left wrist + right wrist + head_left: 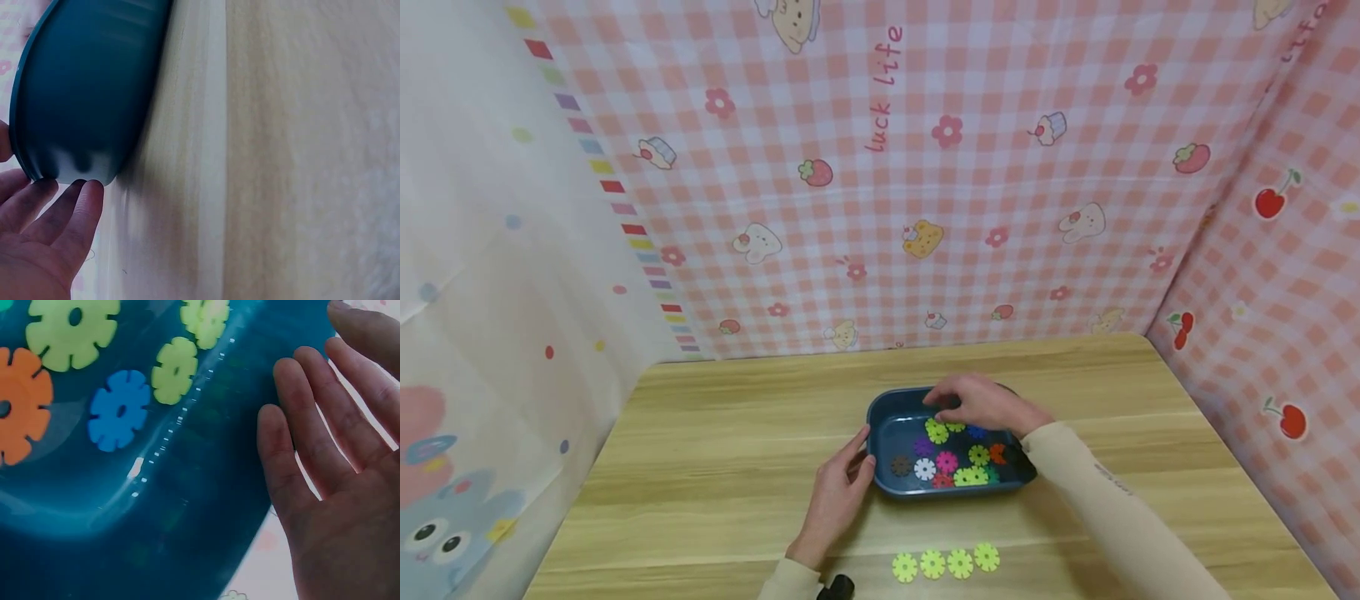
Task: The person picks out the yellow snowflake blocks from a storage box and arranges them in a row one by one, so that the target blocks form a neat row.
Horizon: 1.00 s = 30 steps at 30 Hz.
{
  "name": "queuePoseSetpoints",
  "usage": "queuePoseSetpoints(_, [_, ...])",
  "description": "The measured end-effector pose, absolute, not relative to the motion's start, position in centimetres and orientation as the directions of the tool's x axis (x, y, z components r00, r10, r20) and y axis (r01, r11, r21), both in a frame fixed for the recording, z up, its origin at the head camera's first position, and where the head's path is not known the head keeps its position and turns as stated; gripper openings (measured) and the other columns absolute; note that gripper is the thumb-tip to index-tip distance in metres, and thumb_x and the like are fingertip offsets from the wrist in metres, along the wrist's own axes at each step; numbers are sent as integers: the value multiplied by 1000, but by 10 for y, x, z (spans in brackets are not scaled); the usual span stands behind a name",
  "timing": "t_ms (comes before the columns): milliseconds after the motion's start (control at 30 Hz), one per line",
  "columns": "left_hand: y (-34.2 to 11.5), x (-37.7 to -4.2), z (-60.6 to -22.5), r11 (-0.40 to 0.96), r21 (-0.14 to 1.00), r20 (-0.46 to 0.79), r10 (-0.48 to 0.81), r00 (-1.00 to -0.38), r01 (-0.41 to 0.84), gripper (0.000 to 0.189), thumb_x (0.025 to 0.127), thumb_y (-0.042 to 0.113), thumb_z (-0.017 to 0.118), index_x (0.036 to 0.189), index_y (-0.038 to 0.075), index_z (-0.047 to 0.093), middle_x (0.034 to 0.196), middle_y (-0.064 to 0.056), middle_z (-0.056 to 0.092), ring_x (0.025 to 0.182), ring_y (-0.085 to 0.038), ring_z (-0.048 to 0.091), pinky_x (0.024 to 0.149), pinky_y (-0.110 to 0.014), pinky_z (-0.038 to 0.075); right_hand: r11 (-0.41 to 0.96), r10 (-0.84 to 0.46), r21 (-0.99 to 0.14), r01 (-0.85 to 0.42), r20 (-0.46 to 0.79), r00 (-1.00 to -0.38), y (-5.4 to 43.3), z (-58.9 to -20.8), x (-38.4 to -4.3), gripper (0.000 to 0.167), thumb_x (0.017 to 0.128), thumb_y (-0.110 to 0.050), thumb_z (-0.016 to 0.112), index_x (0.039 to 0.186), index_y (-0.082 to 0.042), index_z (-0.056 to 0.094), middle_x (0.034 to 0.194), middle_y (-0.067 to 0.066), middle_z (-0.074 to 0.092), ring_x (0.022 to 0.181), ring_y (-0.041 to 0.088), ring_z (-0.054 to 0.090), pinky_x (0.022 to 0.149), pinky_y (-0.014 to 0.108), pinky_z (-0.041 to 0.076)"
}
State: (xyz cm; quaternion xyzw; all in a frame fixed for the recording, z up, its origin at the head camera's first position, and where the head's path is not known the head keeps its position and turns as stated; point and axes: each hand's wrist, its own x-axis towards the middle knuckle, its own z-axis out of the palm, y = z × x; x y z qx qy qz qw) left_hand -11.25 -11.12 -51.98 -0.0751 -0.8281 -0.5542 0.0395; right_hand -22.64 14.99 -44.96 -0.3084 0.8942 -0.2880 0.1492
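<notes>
Grip, head view: left hand (837, 500), fingers nearly straight, touches the left end of a dark blue tray (891, 433); right hand (977, 404) is over the tray's far side, fingers loosely bent, contents not visible from here. Notched discs (946, 462), mixed colours, lie inside. Tray sits on a wood-grain table (715, 467); nearer the person, four yellow-green discs (932, 564) lie in a row. Behind: pink checked cloth (880, 212), lettered "luck life". White dotted cloth (467, 250) at left. Print on right sleeve (1120, 508): illegible.

Left wrist view: fingertips (92, 190) against the tray's outer wall; table grain alongside.

Right wrist view: fingers slightly spread, holding nothing; blue disc (120, 411) and orange disc (22, 406) lie in the tray.
</notes>
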Motion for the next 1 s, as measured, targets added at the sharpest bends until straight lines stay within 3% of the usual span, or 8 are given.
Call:
queuePoseSetpoints(233, [-111, -111, -520, 365, 912, 165, 87, -982, 185, 46, 105, 8, 58, 151, 1, 51, 147, -27, 54, 120, -38, 67, 96, -35, 59, 623, -664, -634, -458, -120, -738, 154, -464, -228, 33, 97, -13, 74, 128, -4, 72, 123, 11, 72, 98, 13, 67, 80, 28, 61])
queuePoseSetpoints(567, [-112, -111, -521, 377, 908, 164, 86, -983, 185, 46, 105, 9, 58, 151, 2, 52, 148, -26, 54, 121, -38, 66, 97, -36, 58, 644, -656, -627, -438, -159, -738, 155, -475, -228, 38, 95, -10, 75, 131, -3, 69, 125, 11, 71, 96, 14, 68, 82, 29, 60])
queuePoseSetpoints(833, [-112, -110, -519, 386, 907, 149, 81, -985, 169, 47, 106, 9, 58, 152, 4, 51, 150, -23, 53, 122, -37, 65, 97, -36, 58, 657, -657, -595, -463, -152, -738, 149, -478, -226, 35, 93, -10, 77, 128, -4, 72, 118, 7, 72, 94, 12, 67, 82, 29, 60])
queuePoseSetpoints(1000, [-112, -111, -520, 389, 904, 154, 86, -984, 176, 47, 106, 10, 58, 152, 4, 51, 150, -24, 53, 121, -37, 66, 97, -35, 58, 643, -679, -587, -492, -138, -721, 144, -480, -225, 33, 92, -9, 78, 125, -5, 73, 122, 8, 70, 95, 13, 68, 82, 30, 60])
